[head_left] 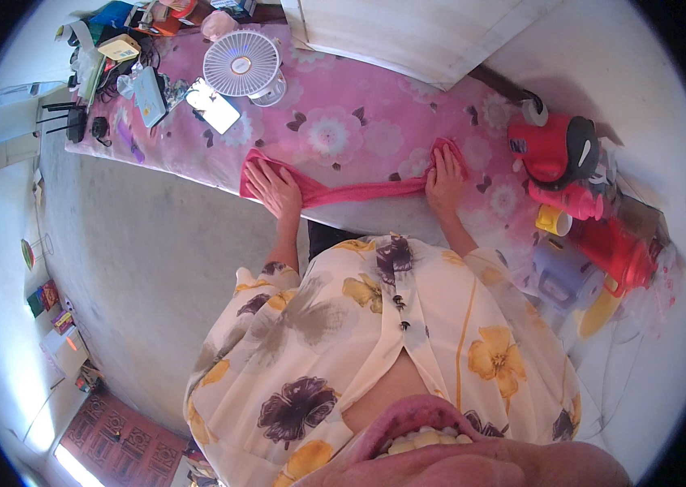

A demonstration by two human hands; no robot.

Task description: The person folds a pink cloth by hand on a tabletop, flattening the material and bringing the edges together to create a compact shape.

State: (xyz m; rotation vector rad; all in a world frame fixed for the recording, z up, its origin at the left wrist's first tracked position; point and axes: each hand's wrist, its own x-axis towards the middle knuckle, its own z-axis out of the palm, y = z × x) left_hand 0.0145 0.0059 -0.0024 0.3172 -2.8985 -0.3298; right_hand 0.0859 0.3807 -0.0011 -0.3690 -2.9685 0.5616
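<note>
A pink cloth (373, 190) stretches along the near edge of a table with a pink floral cover (373, 109). Its middle is bunched into a narrow strip, and both ends spread wider. My left hand (274, 187) lies palm down on the left end, holding it against the tabletop by the edge. At the other end, my right hand (445, 179) holds the cloth down with fingers extended. The cloth beneath both palms is hidden.
A white fan (242, 64), a white phone-like slab (215, 106) and a light-blue box (149, 96) stand or lie on the left. A black router (76, 125) is at the far left corner. Rightward are a red kettle (553, 146), a yellow mug (553, 219) and a lavender jug (565, 274).
</note>
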